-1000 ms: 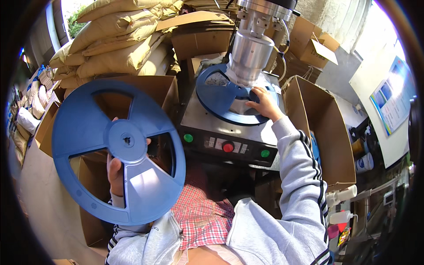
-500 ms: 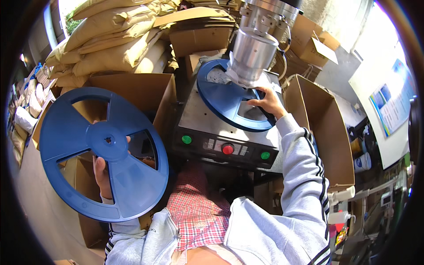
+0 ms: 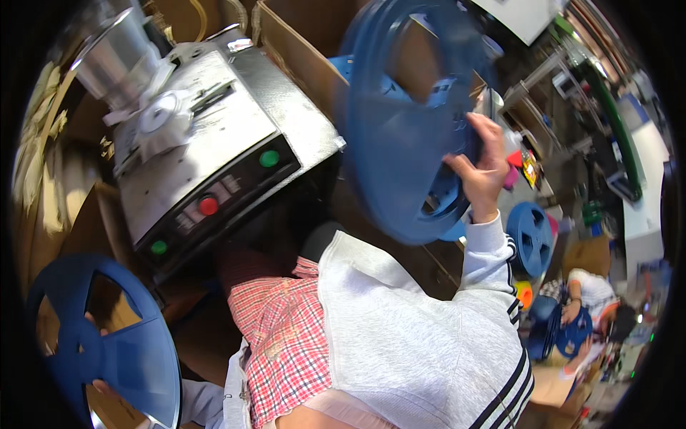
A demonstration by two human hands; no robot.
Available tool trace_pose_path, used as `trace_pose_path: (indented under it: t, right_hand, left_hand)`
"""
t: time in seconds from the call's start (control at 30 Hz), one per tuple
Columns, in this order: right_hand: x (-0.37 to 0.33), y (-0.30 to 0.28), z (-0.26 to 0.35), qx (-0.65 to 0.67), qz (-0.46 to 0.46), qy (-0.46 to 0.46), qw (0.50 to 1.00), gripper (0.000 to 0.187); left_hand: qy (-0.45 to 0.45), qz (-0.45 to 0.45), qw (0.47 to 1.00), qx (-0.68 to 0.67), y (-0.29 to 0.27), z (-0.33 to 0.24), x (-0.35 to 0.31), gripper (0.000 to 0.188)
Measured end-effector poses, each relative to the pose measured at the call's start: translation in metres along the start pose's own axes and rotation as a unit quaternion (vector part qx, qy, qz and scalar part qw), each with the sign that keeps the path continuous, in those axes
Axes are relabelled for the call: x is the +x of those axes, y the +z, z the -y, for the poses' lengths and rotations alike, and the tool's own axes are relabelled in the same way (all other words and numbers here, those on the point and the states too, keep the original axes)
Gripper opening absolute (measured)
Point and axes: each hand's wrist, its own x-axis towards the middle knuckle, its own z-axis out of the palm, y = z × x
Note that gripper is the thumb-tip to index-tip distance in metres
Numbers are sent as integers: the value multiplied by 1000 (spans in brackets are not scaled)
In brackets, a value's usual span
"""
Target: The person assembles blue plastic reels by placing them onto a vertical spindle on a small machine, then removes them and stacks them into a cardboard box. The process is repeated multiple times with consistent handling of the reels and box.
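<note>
My right hand (image 3: 484, 175) is closed on a large blue plastic reel (image 3: 393, 157), raised at the upper right and tilted nearly on edge. Thumb and fingers hook the near side of its face by a cut-out; motion blurs part of it. At the lower left, my left hand (image 3: 101, 387) grips a second blue disc, a reel flange (image 3: 143, 357) with wide windows. Its fingers show through the openings, while the palm is hidden behind. Between them stands a press machine (image 3: 250, 168), its round metal fixture (image 3: 163, 118) bare beneath the silver cylindrical head (image 3: 118, 64).
A cardboard box (image 3: 300, 46) with blue parts inside stands right of the machine, partly behind the raised reel. Another blue reel (image 3: 530, 239) lies farther right. A co-worker (image 3: 592, 293) handles blue reels at the far right. Another carton (image 3: 107, 222) sits left of the machine.
My right hand has lifted the reel off the machine and carried it right, over the box. My view has turned right, and the left-hand flange now appears lower left.
</note>
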Motion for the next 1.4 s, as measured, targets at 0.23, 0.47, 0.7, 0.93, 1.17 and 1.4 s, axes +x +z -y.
trace_pose_path:
  t: [0.23,0.47,0.7,0.93,1.17,1.4]
  right_hand:
    - [-172,-116,-150,-328,-116,251,903,59]
    - [-295,-34,-234,-387,6,384,838,65]
    - [-223,11,-205,-377,-3,200,904,39]
    - [-31,124,57,324,238,24,915,39]
    - [-28,207,173,723,431,272,467,57]
    - [-56,252,183,789,380,372,307,55]
  left_hand:
    - [-38,36,999,10,29,28,9,96]
    - [-17,33,998,41,46,13,-7,97]
    - [19,85,996,25,88,-36,-18,97]
    - [52,262,925,271,121,-53,11,105]
    - [7,330,717,614,171,-37,6,91]
    - [13,390,608,692,121,-4,34,92]
